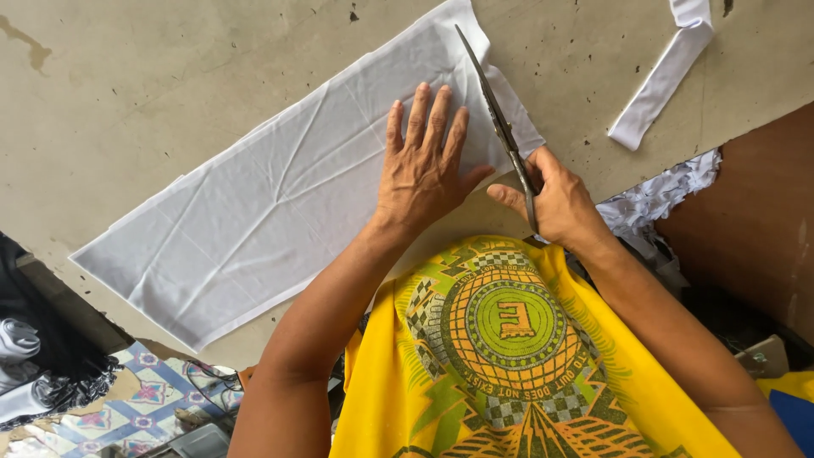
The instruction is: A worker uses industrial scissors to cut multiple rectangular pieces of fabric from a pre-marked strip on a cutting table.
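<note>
- No package or sign is lying on the grey bench (153, 76); the only print is showing on the person's yellow shirt (509, 356), a round green and checkered pattern just below the hands.
- The white cloth (280, 195) is lying flat on the bench, its long axis running from lower left to upper right.
- The left hand (421, 165) is pressing flat on the cloth, fingers spread and pointing away from the person.
- The right hand (555, 199) is gripping the handles of the dark scissors (500, 127); the blades are pointing up and slightly left, lying along the cloth's right edge.
- A narrow white strip (666, 76) is lying well apart at upper right.
- White scraps (661, 199) are piling beside the bench edge; black and white fabric (34, 356) is sitting at lower left.
</note>
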